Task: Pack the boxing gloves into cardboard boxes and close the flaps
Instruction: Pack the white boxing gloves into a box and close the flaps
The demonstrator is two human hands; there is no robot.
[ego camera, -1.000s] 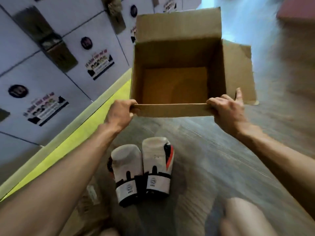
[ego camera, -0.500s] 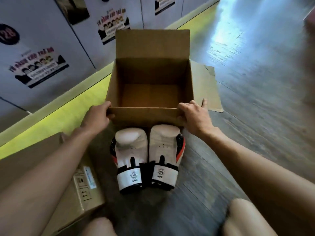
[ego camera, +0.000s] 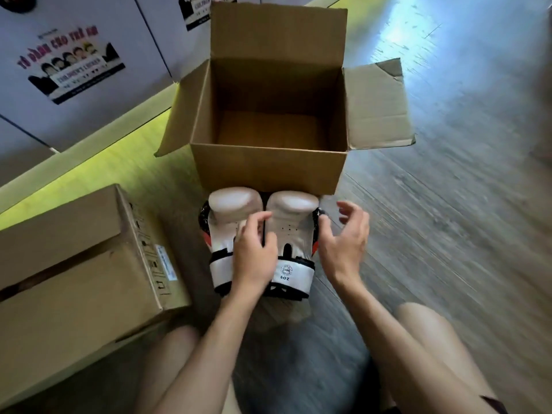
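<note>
An open cardboard box (ego camera: 268, 171) stands on the floor ahead of me, empty, with its flaps spread out. Two white boxing gloves with black and red trim lie side by side right in front of it, the left glove (ego camera: 228, 204) and the right glove (ego camera: 294, 210). My left hand (ego camera: 254, 255) rests on top of the gloves where they meet, fingers bent and apart. At the right glove's outer edge hovers my right hand (ego camera: 343, 243), fingers spread, holding nothing.
A second cardboard box (ego camera: 74, 264) with its flaps folded down sits to the left of me. White lockers with stickers (ego camera: 71, 64) line the wall at the left, behind a yellow-green floor strip. My bare knees are at the bottom. Wooden floor extends to the right.
The box was set down on the floor behind the gloves and both hands let go of its near edge. Both hands dropped down to the gloves.
</note>
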